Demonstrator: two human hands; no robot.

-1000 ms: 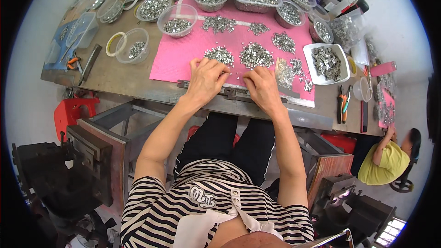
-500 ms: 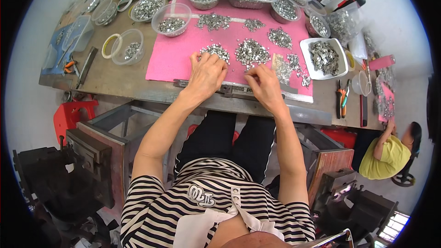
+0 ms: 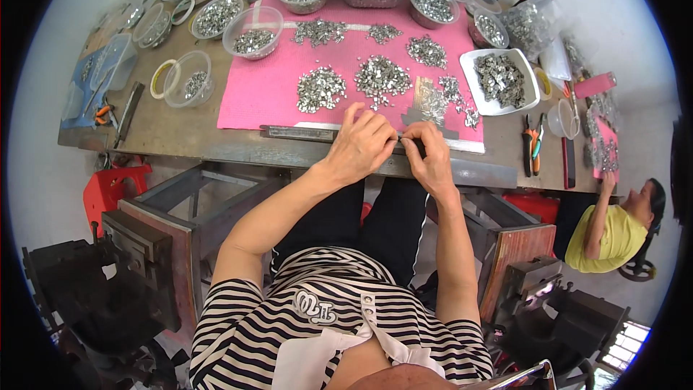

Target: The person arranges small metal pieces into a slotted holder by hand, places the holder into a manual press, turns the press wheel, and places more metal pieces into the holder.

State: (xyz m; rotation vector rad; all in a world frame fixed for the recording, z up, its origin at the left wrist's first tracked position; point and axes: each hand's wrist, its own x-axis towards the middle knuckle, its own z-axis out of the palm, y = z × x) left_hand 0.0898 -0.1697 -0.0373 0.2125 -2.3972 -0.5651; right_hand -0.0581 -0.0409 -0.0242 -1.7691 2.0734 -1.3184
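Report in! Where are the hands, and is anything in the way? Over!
Left hand, right hand: close together at dark metal bar. Any grip: can't tell. Hands cover part of bar; silvery heaps lie beyond, on pink mat.

Illumination: bright, diffuse; shadows soft. Metal pieces (image 3: 381, 78) glint behind the front edge of the worktop (image 3: 170, 126). A barred window (image 3: 626, 347) overexposes below the right front corner. Fisheye curvature (rim blacked out) bends straight edges.

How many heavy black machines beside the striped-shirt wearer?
2: left black machine at lower left, right black machine at lower right. More may be hidden out of frame.
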